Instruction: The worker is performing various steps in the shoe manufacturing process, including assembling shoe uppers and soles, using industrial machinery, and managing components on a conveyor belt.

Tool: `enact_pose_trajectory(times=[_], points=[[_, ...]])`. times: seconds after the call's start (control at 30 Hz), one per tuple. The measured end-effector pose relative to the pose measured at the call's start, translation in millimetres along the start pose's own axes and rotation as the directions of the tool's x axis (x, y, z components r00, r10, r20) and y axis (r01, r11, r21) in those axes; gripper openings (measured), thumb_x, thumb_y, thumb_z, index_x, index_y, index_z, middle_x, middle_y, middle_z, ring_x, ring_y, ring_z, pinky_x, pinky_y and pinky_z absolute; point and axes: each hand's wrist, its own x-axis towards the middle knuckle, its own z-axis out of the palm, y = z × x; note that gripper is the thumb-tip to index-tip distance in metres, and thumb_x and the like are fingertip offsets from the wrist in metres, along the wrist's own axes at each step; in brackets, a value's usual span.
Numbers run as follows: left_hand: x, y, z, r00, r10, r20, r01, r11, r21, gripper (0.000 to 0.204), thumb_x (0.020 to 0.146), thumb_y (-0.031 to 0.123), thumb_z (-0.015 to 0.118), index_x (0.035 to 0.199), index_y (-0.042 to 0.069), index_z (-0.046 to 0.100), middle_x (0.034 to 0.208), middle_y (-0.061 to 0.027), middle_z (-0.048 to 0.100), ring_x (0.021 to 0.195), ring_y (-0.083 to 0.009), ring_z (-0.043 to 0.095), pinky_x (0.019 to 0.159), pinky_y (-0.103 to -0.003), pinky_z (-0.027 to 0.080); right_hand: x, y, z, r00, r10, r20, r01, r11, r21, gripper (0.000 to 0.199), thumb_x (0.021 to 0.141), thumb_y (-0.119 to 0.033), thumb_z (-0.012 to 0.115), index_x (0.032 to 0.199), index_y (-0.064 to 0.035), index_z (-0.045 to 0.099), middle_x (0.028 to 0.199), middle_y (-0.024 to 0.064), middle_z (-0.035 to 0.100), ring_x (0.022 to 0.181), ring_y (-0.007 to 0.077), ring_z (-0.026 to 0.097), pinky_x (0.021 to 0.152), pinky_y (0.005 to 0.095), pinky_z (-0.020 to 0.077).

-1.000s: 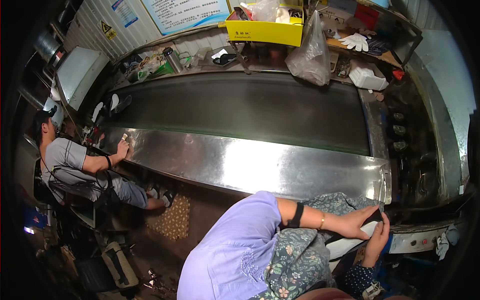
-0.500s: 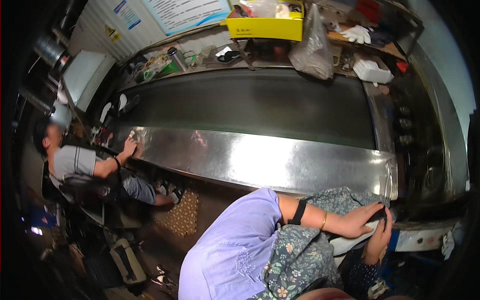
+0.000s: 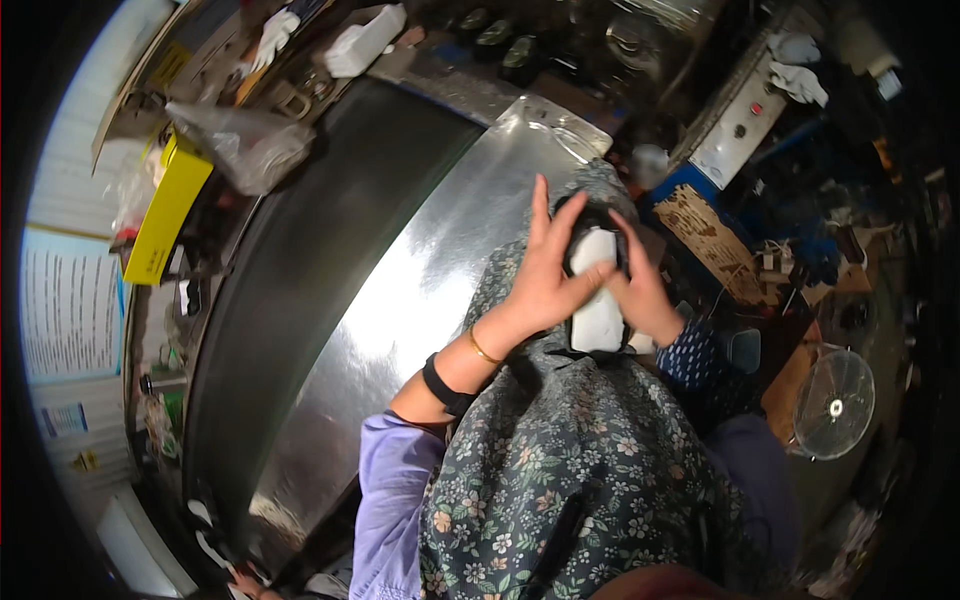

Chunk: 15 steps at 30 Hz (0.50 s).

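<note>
A shoe with a black rim and a long white face (image 3: pixel 597 300) lies lengthwise on the floral apron (image 3: pixel 560 440) over my lap. My left hand (image 3: pixel 548 272) is at its left side, fingers spread and pointing away, thumb reaching across the white face. On the other side my right hand (image 3: pixel 645 293), slightly blurred, stretches its fingers along the black rim near the far end. The two thumbs come close together over the white face. Whether the fingertips press on the rim is hard to see.
A shiny metal ledge (image 3: pixel 390 265) runs along my left, beside a dark conveyor belt (image 3: pixel 300 220). Beyond are a yellow box (image 3: pixel 170 210) and a plastic bag (image 3: pixel 250 150). At right stand a white control panel (image 3: pixel 740 140), a cardboard piece (image 3: pixel 705 240) and a round fan (image 3: pixel 835 405).
My view has swung to the right, so the belt now slants away at left. Both hands were wrapped round the shoe; now their fingers are stretched out and the white face shows.
</note>
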Motion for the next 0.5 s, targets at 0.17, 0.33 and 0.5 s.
enact_pose_trajectory(times=[0.17, 0.33, 0.5], points=[[39.5, -17.8, 7.5, 0.989, -0.114, 0.098, 0.131, 0.975, -0.182, 0.052, 0.091, 0.012, 0.065, 0.139, 0.003, 0.047, 0.137, -0.0133, 0.053, 0.128, -0.0218, 0.048, 0.108, -0.033, 0.036, -25.9, 21.7, -16.1, 0.940, 0.310, -0.142, -0.318, 0.948, -0.033, 0.024, 0.098, -0.015, 0.056, 0.112, 0.0045, 0.061, 0.085, 0.0086, 0.063, 0.082, 0.0110, 0.056, 0.073, 0.0289, 0.0475], [24.7, -32.3, 9.6, 0.933, -0.280, 0.226, 0.358, 0.784, -0.506, 0.047, 0.094, 0.010, 0.064, 0.137, 0.004, 0.048, 0.117, -0.0016, 0.059, 0.104, -0.0088, 0.053, 0.093, -0.024, 0.043, -19.5, 35.5, -29.1, 0.948, 0.317, 0.022, -0.304, 0.885, 0.354, 0.035, 0.103, -0.027, 0.052, 0.114, 0.0041, 0.063, 0.096, -0.0010, 0.064, 0.087, 0.0064, 0.055, 0.079, 0.0232, 0.0462], [9.9, -39.7, 19.3, 0.921, -0.346, 0.180, 0.382, 0.711, -0.590, 0.042, 0.095, 0.010, 0.063, 0.135, 0.007, 0.049, 0.110, -0.0002, 0.060, 0.099, -0.0083, 0.054, 0.090, -0.023, 0.043, -23.4, 47.7, -11.8, 0.888, 0.443, 0.127, -0.430, 0.698, 0.573, 0.076, 0.101, -0.058, 0.033, 0.142, 0.0053, 0.039, 0.138, 0.0135, 0.053, 0.123, 0.0209, 0.053, 0.108, 0.0334, 0.0396]])
